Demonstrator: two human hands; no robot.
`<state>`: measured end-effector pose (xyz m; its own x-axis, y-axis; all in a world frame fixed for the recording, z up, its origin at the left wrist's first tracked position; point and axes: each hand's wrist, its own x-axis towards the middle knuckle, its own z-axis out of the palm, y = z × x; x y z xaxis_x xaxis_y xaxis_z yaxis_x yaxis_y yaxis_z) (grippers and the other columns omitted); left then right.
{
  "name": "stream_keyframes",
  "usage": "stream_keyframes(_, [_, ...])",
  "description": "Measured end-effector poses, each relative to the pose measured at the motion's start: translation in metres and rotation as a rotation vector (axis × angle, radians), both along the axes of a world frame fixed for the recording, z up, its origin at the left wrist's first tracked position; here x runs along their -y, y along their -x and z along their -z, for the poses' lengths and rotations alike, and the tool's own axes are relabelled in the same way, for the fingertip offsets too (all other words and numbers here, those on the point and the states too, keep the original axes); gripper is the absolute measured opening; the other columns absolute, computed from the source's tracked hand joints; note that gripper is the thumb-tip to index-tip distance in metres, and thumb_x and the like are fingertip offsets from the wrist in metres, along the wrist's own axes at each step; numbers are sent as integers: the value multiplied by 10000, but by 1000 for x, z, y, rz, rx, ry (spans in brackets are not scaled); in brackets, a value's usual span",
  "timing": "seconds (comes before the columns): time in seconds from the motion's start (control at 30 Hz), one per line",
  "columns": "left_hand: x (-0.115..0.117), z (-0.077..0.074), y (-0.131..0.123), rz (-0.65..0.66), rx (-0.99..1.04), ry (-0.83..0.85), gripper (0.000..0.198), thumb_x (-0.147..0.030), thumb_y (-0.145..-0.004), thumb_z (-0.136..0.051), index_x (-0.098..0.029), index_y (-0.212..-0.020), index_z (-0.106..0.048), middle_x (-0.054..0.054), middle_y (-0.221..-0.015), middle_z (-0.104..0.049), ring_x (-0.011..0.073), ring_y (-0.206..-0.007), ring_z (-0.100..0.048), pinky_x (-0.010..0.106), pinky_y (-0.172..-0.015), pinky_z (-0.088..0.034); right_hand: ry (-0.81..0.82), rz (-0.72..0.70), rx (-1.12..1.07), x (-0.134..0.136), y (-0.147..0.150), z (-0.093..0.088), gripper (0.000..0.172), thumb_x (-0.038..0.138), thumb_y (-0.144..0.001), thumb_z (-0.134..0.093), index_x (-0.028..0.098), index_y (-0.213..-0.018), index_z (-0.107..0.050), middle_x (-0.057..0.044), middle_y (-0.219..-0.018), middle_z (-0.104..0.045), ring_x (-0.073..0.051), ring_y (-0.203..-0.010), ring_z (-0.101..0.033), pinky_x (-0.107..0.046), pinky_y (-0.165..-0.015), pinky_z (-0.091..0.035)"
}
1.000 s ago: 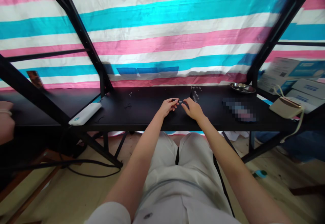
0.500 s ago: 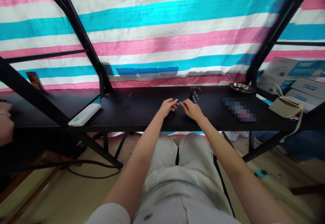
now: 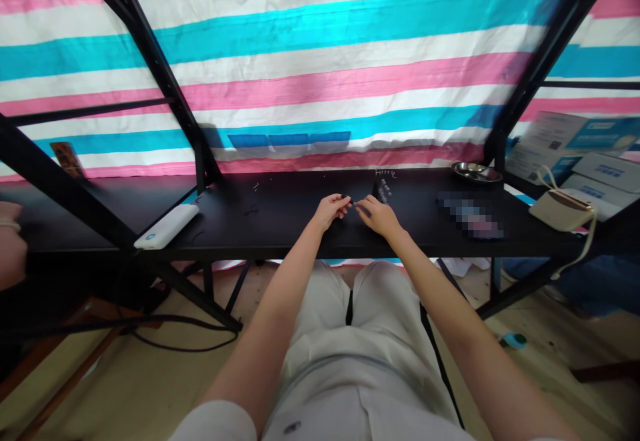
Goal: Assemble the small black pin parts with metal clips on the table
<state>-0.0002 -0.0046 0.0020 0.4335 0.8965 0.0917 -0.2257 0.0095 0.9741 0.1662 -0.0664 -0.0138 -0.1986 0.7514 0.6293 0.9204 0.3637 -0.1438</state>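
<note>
My left hand is closed in a pinch on a small dark stick-like piece, too small to name, held just above the black table. Close to its right end is my right hand, fingers curled together; a dark sliver shows under them, and what they hold I cannot make out. Just behind the right hand lies a cluster of small pale pieces, with a row of tiny light bits beyond it.
A white box-like device lies at the table's left. To the right are a shiny metal dish, a blurred-out flat item and a beige pouch. Another person's hand shows at the far left. Black frame posts flank the table.
My right fingers have shifted slightly, and the pale section of the small piece between my hands no longer shows. My left hand has stayed in place.
</note>
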Motion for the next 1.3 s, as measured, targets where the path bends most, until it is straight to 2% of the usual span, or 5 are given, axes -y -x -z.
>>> stream_keyframes(0.2, [-6, 5, 0, -268, 22, -51, 311, -357, -657, -741, -132, -682, -529, -5, -619, -591, 38, -415, -451, 183, -381, -312, 31, 9, -196, 4, -12, -2, 213, 309, -836, -483, 192, -908, -645, -37, -794, -621, -133, -671, -549, -227, -617, -381])
stream_keyframes(0.43, [-7, 11, -16, -130, -348, -335, 215, -300, -663, -716, -129, -726, -601, -26, -557, -556, 75, -467, -496, 204, -457, -360, 156, 95, -512, 9, -59, 8, 208, 364, -754, -563, 183, -796, -654, -34, -713, -664, -141, -596, -554, -256, -619, -426])
stream_keyframes(0.67, [0, 10, -60, -155, -724, -676, 168, -293, -652, -733, -144, -686, -663, 18, -694, -621, 128, -643, -552, 250, -641, -423, 232, 266, -481, 3, -73, 13, 191, 372, -745, -598, 196, -739, -672, -44, -728, -687, -178, -697, -617, -266, -638, -427])
stream_keyframes(0.87, [6, 9, -83, -205, -848, -618, 142, -305, -674, -726, -169, -684, -684, 47, -723, -635, 200, -732, -589, 311, -715, -424, 310, 352, -385, 4, -69, 9, 190, 360, -754, -612, 202, -809, -700, -48, -759, -686, -179, -712, -612, -261, -610, -410])
stream_keyframes(1.3, [14, 5, -81, -259, -928, -576, 150, -330, -661, -733, -191, -687, -681, 63, -757, -645, 260, -872, -577, 394, -846, -367, 315, 344, -365, -1, -72, 13, 224, 346, -744, -625, 194, -860, -742, -70, -793, -701, -193, -728, -623, -273, -642, -438])
